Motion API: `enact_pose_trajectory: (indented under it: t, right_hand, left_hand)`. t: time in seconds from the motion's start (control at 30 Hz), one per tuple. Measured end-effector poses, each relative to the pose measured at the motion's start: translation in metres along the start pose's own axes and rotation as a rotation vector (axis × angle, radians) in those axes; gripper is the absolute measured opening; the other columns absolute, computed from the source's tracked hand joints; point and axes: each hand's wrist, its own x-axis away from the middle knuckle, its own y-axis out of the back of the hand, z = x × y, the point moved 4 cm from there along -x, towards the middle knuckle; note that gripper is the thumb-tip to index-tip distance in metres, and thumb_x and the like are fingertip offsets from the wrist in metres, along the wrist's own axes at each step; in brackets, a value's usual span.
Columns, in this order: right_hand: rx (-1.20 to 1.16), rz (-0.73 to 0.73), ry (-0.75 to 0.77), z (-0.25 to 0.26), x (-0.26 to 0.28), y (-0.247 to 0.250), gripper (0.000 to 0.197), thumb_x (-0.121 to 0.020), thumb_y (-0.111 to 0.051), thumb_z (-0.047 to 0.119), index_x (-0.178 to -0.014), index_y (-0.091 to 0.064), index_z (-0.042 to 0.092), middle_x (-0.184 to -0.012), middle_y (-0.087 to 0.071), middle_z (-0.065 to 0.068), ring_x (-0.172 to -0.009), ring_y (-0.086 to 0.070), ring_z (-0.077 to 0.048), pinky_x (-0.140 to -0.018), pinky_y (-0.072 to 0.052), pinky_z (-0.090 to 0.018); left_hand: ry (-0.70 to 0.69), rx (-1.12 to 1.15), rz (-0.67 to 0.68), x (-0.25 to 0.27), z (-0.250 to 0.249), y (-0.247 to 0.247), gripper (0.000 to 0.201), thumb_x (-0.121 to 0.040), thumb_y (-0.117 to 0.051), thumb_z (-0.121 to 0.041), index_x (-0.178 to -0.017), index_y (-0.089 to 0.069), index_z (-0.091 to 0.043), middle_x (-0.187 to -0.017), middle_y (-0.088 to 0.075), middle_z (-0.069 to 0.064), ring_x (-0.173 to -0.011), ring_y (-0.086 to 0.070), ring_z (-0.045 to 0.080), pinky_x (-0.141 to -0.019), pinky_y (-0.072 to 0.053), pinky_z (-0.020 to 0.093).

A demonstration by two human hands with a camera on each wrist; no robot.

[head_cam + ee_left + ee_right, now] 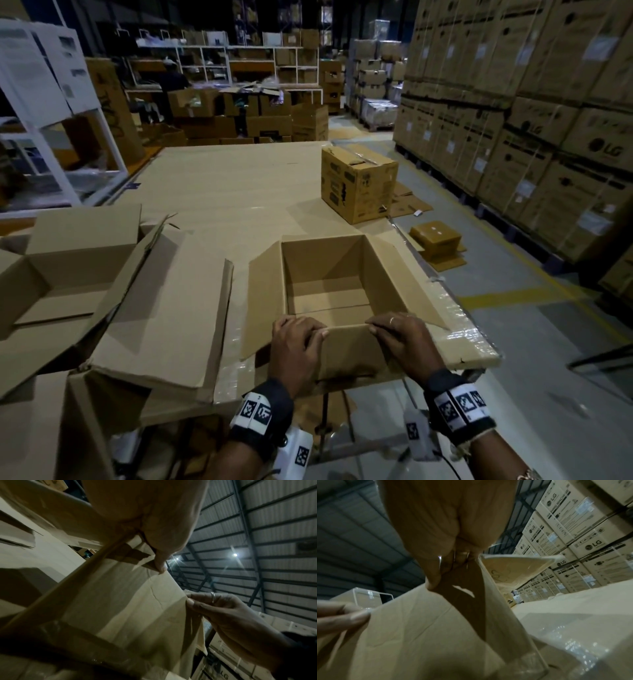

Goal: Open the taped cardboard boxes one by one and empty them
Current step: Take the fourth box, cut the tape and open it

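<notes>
An open cardboard box [329, 274] stands at the near edge of the table [222, 192], its inside bare. Its near flap [349, 349] hangs toward me. My left hand [296, 337] grips the flap's fold at the left corner, fingers curled over the rim and thumb on the outside. My right hand [397, 334], with a ring, grips the same fold at the right corner. The left wrist view shows the left thumb [161, 562] and right hand [214, 604] pinching the flap [133, 601]. In the right wrist view the right thumb [433, 580] presses the flap [412, 628].
Two more opened boxes [68, 270] with spread flaps [164, 308] lie to the left. A closed printed box [358, 181] stands at the table's far right edge. A small box [435, 236] sits on the floor at right. Stacked cartons [534, 113] line the right wall.
</notes>
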Motion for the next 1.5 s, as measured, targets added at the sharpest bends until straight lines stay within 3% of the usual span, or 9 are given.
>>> enact_pose_trajectory:
  t: [0.3,0.43,0.57,0.7,0.83,0.97,1.13,1.27,1.5]
  right_hand:
    - [0.068,-0.218,-0.11,-0.001,0.017,0.013,0.02,-0.085,-0.077,0.021,-0.104,-0.073,0.025,-0.104,-0.066,0.013,-0.098,-0.059,0.0,-0.085,-0.048,-0.022]
    - [-0.085,-0.416,-0.307,-0.016,0.039,0.032,0.025,-0.085,-0.077,0.018,-0.109,-0.073,0.023,-0.106,-0.066,0.009,-0.101,-0.061,-0.003,-0.086,-0.049,-0.024]
    - [-0.252,-0.406,-0.575,-0.041,0.051,0.034,0.032,-0.088,-0.074,0.032,-0.119,-0.07,0.026,-0.107,-0.072,0.0,-0.103,-0.067,-0.016,-0.091,-0.054,-0.037]
    - [-0.349,-0.36,-0.615,-0.045,0.046,0.032,0.056,-0.087,-0.073,0.038,-0.139,-0.057,0.024,-0.121,-0.07,-0.001,-0.111,-0.064,-0.012,-0.1,-0.049,-0.035]
    - [-0.332,-0.46,-0.514,-0.038,0.031,0.049,0.049,-0.088,-0.073,0.038,-0.134,-0.059,0.035,-0.127,-0.066,0.002,-0.115,-0.063,-0.012,-0.1,-0.052,-0.042]
    - [-0.24,-0.466,-0.321,-0.021,0.006,0.075,0.047,-0.089,-0.074,0.026,-0.134,-0.061,0.028,-0.12,-0.064,0.002,-0.106,-0.066,-0.01,-0.085,-0.057,-0.022]
    - [0.154,-0.244,-0.192,-0.03,-0.038,0.085,0.059,-0.087,-0.076,0.027,-0.141,-0.053,0.028,-0.128,-0.053,0.0,-0.1,-0.063,-0.014,-0.08,-0.059,-0.034]
    - [0.354,-0.102,-0.148,-0.032,-0.053,0.085,0.063,-0.086,-0.074,0.024,-0.142,-0.046,0.029,-0.138,-0.052,-0.009,-0.113,-0.059,-0.027,-0.088,-0.054,-0.041]
    - [0.298,-0.011,-0.033,-0.011,-0.048,0.089,0.051,-0.092,-0.065,0.011,-0.141,-0.051,0.016,-0.128,-0.061,-0.009,-0.106,-0.062,-0.019,-0.082,-0.042,-0.019]
  left_hand:
    - [0.026,0.05,-0.109,0.009,-0.001,0.017,0.012,-0.09,-0.069,-0.028,-0.101,-0.073,-0.03,-0.103,-0.068,-0.016,-0.1,-0.059,0.007,-0.099,-0.048,0.044]
    - [0.312,-0.019,-0.294,0.021,0.024,0.049,0.036,-0.087,-0.07,-0.044,-0.121,-0.066,-0.031,-0.126,-0.059,-0.005,-0.114,-0.056,0.019,-0.094,-0.052,0.046]
    - [0.67,-0.169,-0.16,0.026,0.05,0.064,0.07,-0.085,-0.059,-0.069,-0.139,-0.05,-0.026,-0.135,-0.057,0.01,-0.122,-0.053,0.032,-0.1,-0.045,0.047]
    - [0.828,0.053,-0.106,0.028,0.062,0.062,0.079,-0.083,-0.062,-0.071,-0.146,-0.043,-0.028,-0.137,-0.059,0.009,-0.121,-0.056,0.034,-0.092,-0.044,0.041]
    - [0.767,0.132,-0.256,0.02,0.068,0.078,0.059,-0.079,-0.08,-0.047,-0.13,-0.053,-0.034,-0.124,-0.063,0.006,-0.103,-0.061,0.026,-0.085,-0.053,0.042]
    - [0.544,0.223,-0.312,-0.003,0.043,0.102,0.048,-0.079,-0.083,-0.023,-0.121,-0.063,-0.037,-0.122,-0.064,-0.004,-0.098,-0.062,0.011,-0.076,-0.055,0.028]
    - [0.309,-0.041,-0.138,-0.038,-0.024,0.11,0.038,-0.088,-0.075,-0.035,-0.123,-0.064,-0.041,-0.108,-0.068,-0.009,-0.085,-0.062,0.002,-0.073,-0.048,0.02]
    - [0.165,-0.416,0.003,-0.036,-0.054,0.073,0.051,-0.094,-0.065,-0.026,-0.142,-0.048,-0.031,-0.134,-0.051,-0.001,-0.106,-0.06,0.011,-0.091,-0.051,0.023]
    - [0.239,-0.584,0.07,-0.023,-0.038,0.036,0.079,-0.091,-0.062,-0.005,-0.157,-0.024,-0.024,-0.166,-0.017,0.0,-0.099,-0.067,0.008,-0.074,-0.058,0.018]
